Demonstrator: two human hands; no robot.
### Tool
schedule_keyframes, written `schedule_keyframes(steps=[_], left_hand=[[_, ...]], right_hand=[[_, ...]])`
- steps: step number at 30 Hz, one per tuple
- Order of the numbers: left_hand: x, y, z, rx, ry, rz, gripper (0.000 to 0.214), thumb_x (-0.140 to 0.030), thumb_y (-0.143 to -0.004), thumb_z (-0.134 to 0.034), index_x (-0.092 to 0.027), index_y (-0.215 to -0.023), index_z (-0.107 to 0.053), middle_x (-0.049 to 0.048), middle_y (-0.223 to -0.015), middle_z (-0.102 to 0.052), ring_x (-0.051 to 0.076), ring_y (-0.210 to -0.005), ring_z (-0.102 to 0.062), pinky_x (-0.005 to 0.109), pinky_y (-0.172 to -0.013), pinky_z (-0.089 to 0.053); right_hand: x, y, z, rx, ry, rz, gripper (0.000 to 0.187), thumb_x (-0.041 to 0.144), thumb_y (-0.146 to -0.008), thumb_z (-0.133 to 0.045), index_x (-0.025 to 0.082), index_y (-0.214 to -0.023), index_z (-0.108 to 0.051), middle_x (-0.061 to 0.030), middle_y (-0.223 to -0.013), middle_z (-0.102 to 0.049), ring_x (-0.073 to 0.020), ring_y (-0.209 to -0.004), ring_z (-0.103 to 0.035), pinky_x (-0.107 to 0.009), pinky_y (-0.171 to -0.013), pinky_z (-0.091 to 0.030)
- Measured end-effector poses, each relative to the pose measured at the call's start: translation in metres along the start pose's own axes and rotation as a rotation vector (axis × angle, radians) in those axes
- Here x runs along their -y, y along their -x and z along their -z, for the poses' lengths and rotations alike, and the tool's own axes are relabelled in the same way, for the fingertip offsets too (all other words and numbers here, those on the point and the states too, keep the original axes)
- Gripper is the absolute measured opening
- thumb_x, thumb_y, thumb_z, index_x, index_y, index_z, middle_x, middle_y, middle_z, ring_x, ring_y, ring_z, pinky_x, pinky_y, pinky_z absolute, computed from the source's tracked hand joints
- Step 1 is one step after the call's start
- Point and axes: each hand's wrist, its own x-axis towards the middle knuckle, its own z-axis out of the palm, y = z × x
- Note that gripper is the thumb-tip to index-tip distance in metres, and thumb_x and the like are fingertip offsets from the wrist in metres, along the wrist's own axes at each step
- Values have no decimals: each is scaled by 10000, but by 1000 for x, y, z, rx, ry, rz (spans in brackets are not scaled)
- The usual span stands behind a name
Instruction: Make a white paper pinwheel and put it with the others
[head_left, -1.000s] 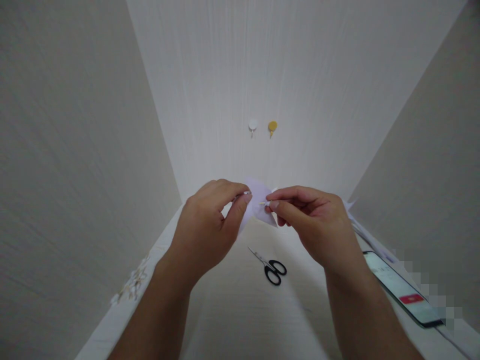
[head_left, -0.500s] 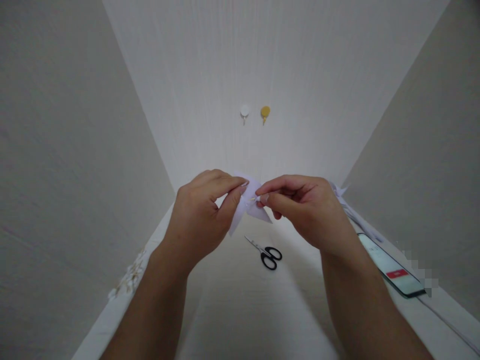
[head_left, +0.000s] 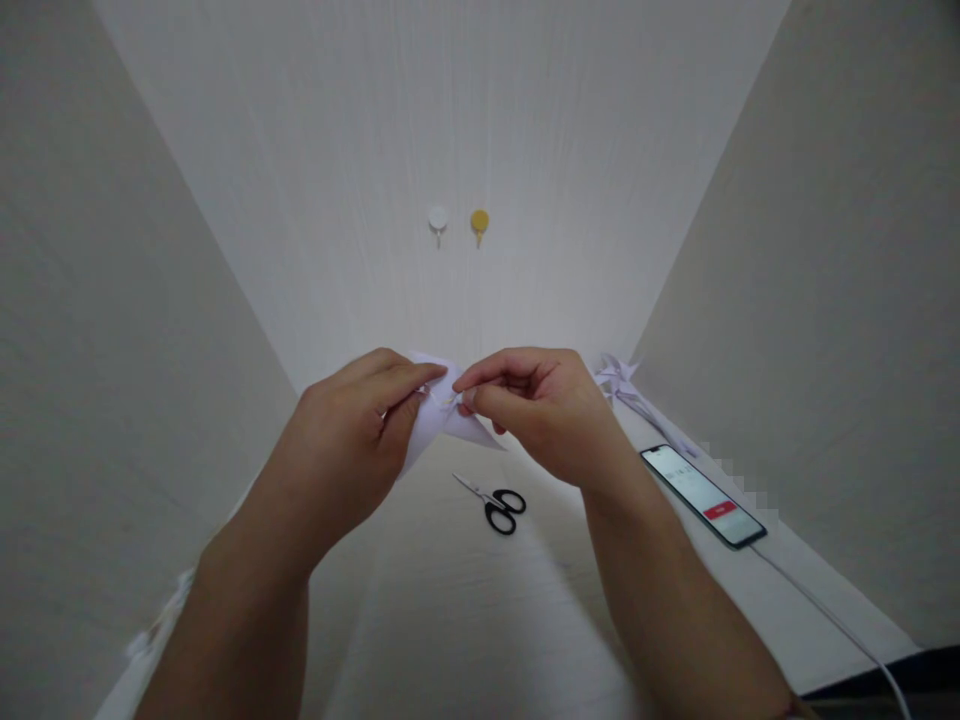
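Note:
A white folded-paper pinwheel (head_left: 427, 427) is held up between my two hands, its pointed blades hanging below the fingers. My left hand (head_left: 360, 420) is closed, thumb and fingers pinching the paper's left side. My right hand (head_left: 536, 410) is closed too, its thumb and forefinger pinched at the pinwheel's middle. A small pale yellowish bit shows there between the fingertips; I cannot make out what it is. Below the hands, scissors (head_left: 495, 502) with black handles lie on the white table, blades pointing up and left.
Another white paper pinwheel (head_left: 619, 378) lies at the back right. A lit phone (head_left: 705, 497) with a white cable (head_left: 832, 620) rests along the right side. Small white things (head_left: 161, 620) lie at the left edge, partly behind my forearm. Two hooks, white (head_left: 438, 222) and yellow (head_left: 480, 222), are on the back wall.
The view has swung right, so everything sits further left in it, and more of the pinwheel at the back right shows. Both hands keep their pinch on the paper.

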Motion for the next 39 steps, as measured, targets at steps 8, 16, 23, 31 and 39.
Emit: schedule_keyframes(steps=[8,16,23,31,39], left_hand=[[-3,3,-2,-106,135,194,291,-277,-961,-679,-255,-1237,-769,38,-1073,-827,171,-820,-753,269,-686,-575],[-5,4,-4,-320,188,299,26,-249,-930,-731,-228,-936,-745,-11,-874,-807,154,-790,-778,201,-605,-565],[-3,4,-3,-387,-11,84,97,-173,-937,-732,-224,-961,-811,-31,-914,-847,126,-738,-771,196,-641,-576],[2,3,-3,-233,-13,-50,119,-160,-957,-721,-197,-1026,-810,0,-978,-856,147,-799,-794,213,-741,-602],[4,3,-2,-178,-13,-121,168,-181,-1022,-633,-198,-1088,-787,24,-1051,-851,163,-908,-804,219,-846,-595]], right_hand=[[1,-2,1,-44,2,1,102,201,-724,-742,173,-774,-826,-28,-678,-752,-126,-589,-592,-244,-523,-436],[5,-2,-2,-93,-43,-11,89,194,-686,-778,178,-755,-831,-28,-650,-754,-121,-543,-575,-247,-504,-426],[5,-3,-2,-97,-31,-7,109,219,-692,-775,177,-771,-837,-32,-657,-754,-114,-535,-553,-241,-497,-411],[2,-3,-2,-85,-12,0,98,225,-708,-774,175,-766,-835,-16,-633,-711,-119,-571,-562,-233,-508,-417],[-1,-4,-1,-104,31,-7,105,212,-713,-750,176,-772,-830,-2,-622,-698,-109,-557,-546,-232,-511,-411]])
